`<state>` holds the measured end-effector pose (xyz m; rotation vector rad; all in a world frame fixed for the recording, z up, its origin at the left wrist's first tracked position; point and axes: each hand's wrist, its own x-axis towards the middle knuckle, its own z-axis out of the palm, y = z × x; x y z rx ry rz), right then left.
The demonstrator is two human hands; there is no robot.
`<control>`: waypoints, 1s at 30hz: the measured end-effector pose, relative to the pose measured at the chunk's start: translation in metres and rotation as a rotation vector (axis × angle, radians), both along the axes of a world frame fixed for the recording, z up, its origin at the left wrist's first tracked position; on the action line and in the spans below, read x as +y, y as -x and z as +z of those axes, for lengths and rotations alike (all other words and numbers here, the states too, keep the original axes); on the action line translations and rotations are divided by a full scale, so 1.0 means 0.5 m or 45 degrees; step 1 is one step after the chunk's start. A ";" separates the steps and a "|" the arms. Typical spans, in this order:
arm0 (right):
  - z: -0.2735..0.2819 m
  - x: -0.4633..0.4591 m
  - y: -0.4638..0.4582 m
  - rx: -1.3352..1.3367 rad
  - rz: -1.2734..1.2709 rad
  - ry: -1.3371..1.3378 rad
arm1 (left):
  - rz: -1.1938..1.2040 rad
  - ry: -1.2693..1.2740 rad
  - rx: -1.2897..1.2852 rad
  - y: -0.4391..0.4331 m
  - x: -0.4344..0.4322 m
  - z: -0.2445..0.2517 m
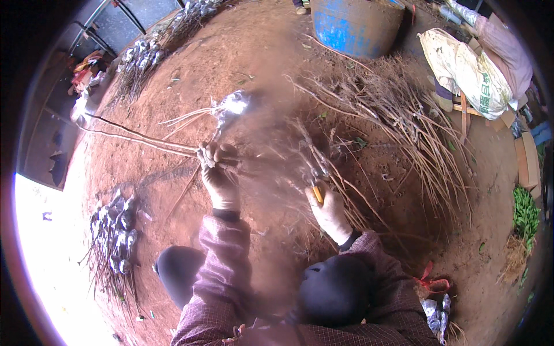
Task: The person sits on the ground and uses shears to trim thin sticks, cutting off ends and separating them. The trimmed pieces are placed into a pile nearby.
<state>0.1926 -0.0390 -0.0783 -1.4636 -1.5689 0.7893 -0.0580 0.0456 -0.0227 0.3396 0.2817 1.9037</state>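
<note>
My left hand (pixel 218 173), in a pale work glove, is closed around thin woody stems (pixel 143 140) whose long ends reach to the left; their blurred roots point right. My right hand (pixel 327 212), gloved too, grips a tool with a yellow handle (pixel 318 194); its working end cannot be made out. Below and beside the right hand lie more bare stems (pixel 346 186) on the reddish soil. Just beyond my left hand, a few stems end in a shiny silver plastic wrap (pixel 233 104).
A large heap of rooted saplings (pixel 407 121) lies at right. Silver-wrapped bundles lie at lower left (pixel 119 233) and upper left (pixel 140 58). A blue tub (pixel 346 30) stands at the top. Near a white woven sack (pixel 467 69) is a person's sleeve (pixel 504 52). Red ribbon (pixel 433 283) lies lower right.
</note>
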 end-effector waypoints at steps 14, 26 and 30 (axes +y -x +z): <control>-0.008 0.000 0.036 0.016 0.118 -0.248 | 0.095 0.056 0.353 -0.013 0.005 -0.011; -0.067 0.011 -0.121 0.230 -0.248 0.120 | -0.130 0.365 1.024 0.013 0.038 -0.011; -0.004 0.013 -0.139 0.403 0.014 0.219 | -0.449 0.352 1.143 -0.013 0.019 0.018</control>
